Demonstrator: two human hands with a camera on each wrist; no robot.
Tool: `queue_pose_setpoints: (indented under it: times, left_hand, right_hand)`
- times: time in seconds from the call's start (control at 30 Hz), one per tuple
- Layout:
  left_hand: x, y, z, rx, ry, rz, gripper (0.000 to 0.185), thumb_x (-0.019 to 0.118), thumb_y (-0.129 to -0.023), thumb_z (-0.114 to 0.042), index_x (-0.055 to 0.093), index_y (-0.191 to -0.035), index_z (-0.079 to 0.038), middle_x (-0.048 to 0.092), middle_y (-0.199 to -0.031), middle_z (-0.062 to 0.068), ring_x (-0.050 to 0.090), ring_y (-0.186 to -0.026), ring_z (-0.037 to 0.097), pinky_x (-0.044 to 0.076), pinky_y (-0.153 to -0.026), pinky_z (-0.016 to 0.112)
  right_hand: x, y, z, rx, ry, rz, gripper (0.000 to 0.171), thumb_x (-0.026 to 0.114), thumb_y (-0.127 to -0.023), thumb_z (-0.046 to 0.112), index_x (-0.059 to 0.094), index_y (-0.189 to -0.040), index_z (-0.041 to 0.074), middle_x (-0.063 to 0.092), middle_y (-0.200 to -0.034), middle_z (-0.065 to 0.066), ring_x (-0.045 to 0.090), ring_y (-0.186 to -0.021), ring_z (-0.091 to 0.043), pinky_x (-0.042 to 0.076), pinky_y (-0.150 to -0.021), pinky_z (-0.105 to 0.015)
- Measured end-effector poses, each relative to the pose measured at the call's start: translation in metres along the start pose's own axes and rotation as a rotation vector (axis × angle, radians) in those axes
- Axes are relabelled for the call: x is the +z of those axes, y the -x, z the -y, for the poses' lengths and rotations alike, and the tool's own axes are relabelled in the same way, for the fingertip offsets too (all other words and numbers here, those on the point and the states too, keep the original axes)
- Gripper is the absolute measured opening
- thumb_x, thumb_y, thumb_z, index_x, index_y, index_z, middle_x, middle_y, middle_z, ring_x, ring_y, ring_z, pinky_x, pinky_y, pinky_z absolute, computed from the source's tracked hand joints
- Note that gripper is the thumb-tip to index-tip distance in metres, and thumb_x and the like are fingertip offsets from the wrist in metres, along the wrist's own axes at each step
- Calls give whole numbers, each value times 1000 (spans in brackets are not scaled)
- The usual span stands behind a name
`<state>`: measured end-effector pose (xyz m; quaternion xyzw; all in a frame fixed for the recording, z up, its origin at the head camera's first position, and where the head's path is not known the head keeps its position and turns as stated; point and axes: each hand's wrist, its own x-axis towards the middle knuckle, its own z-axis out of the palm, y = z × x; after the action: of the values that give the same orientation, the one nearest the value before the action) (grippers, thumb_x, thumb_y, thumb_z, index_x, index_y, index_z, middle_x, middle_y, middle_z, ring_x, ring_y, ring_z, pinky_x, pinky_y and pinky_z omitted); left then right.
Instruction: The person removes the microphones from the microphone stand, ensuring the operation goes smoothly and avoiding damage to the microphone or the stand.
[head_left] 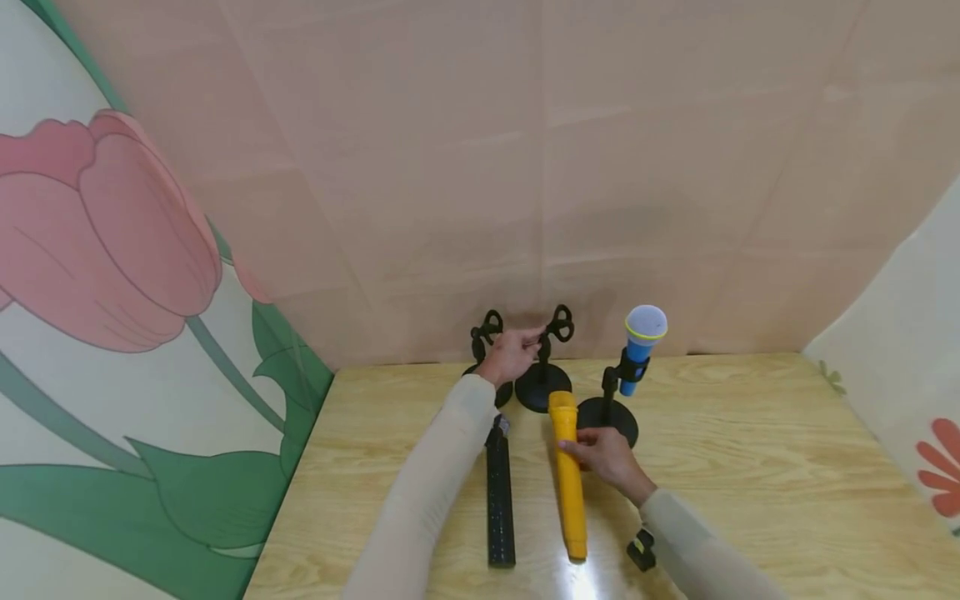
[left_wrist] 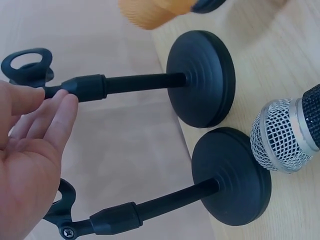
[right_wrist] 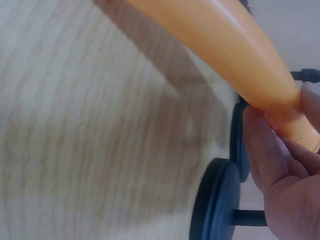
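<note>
Wooden table point(head_left: 750, 467), pink wall point(head_left: 525, 167), tulip mural point(head_left: 112, 250) leftward.

left hand point(head_left: 510, 355) extended, fingers relaxed, right hand point(head_left: 606, 457) curled, gripping

Nothing readable here tbh, no text, logos or numbers on the yellow microphone point(head_left: 568, 475), the black microphone point(head_left: 499, 500) or the blue one point(head_left: 639, 346).

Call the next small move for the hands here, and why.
Probably lift the yellow microphone toward the empty middle stand. The right hand grips it near the head while it lies on the table; the left hand touches that stand's stem below the clip.
</note>
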<state>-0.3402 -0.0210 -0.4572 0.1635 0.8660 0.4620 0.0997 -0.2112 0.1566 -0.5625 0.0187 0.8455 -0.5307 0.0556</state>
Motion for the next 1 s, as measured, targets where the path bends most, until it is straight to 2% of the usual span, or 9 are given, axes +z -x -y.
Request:
queue_pose_setpoints:
  times: [0.2,0.43,0.67,1.0]
  left_hand:
    - [-2,-1,-1,-6,5,24,44,50,-105,-6,52,-146,-21,53,-146,4,58,-125,16,50,-98,33]
    - [-2,-3,-4,0,-84,7,44,50,-105,-6,53,-145,-24,54,-145,2,59,-123,14,52,-95,30]
    - [-3,-4,-5,-5,-114,-4,42,51,-104,-7,55,-143,-24,57,-142,2,59,-123,13,50,-97,32]
    - [-1,-5,-3,1,-55,17,44,50,-103,-2,54,-144,-19,54,-144,4,56,-126,17,49,-100,33]
  right_hand:
    - [5,-3,-8,18,30,-1,42,79,-88,24,70,-105,-13,72,-86,-13,67,-68,-19,59,-61,-35]
    - [13,-6,-6,94,82,22,34,77,-90,27,74,-101,-5,67,-76,-4,62,-66,-16,58,-61,-32]
    - [20,-8,-7,133,114,31,38,76,-91,30,73,-104,-6,66,-78,-3,62,-67,-16,57,-61,-31]
    - [23,-8,-7,153,180,37,39,74,-92,33,74,-100,-5,64,-74,-2,59,-66,-15,52,-58,-27]
